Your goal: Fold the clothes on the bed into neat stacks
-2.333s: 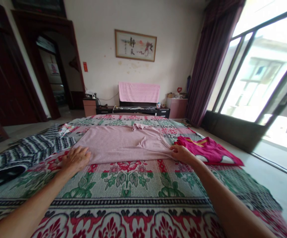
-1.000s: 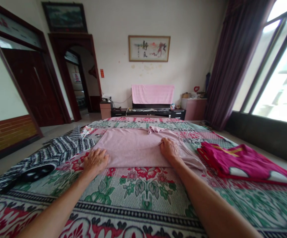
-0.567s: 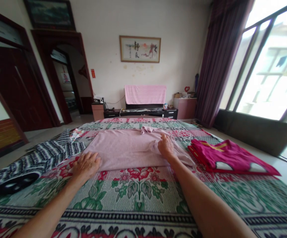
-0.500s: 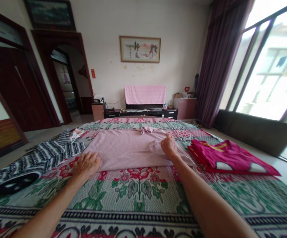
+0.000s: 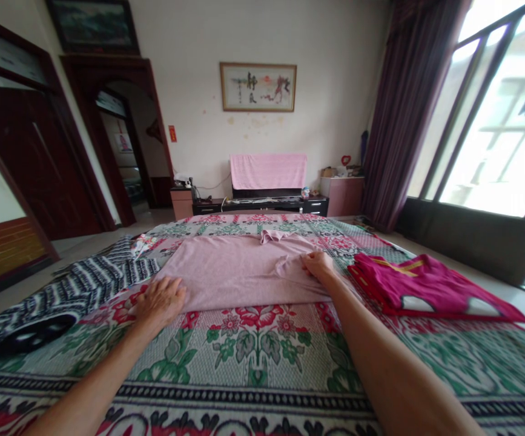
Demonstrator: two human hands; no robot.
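Plainly enough, the most prominent writing is in the framed picture [image 5: 257, 88] on the far wall [image 5: 180, 79]: two large dark Chinese characters, one above the other, the upper looking like 静, with a column of smaller script beside them too small to read. A red paper strip [image 5: 172, 134] next to the doorway [image 5: 135, 151] also bears marks, too blurred to make out. Below the picture, a pink towel [image 5: 269, 171] drapes over a dark screen on a black low cabinet [image 5: 208, 209]; a small figurine [image 5: 306, 192] sits to its right. Nearer, the pale pink top [image 5: 235, 269] lies spread across the middle of the floral blanket [image 5: 255, 357], smooth on its left part and bunched toward the right. The left hand [image 5: 160, 301] rests palm down over its near left corner, fingers extended and slightly spread. The right hand [image 5: 319, 265] is at its right end, fingers curled in, thumb and forefinger pinching the cloth and hiding part of that edge. Just beside the top on the left, a black-and-white striped garment [image 5: 80, 290] lies in a loose heap; on the right, near the right forearm, a folded magenta garment [image 5: 439, 281] with yellow trim and white patches lies on the blanket.
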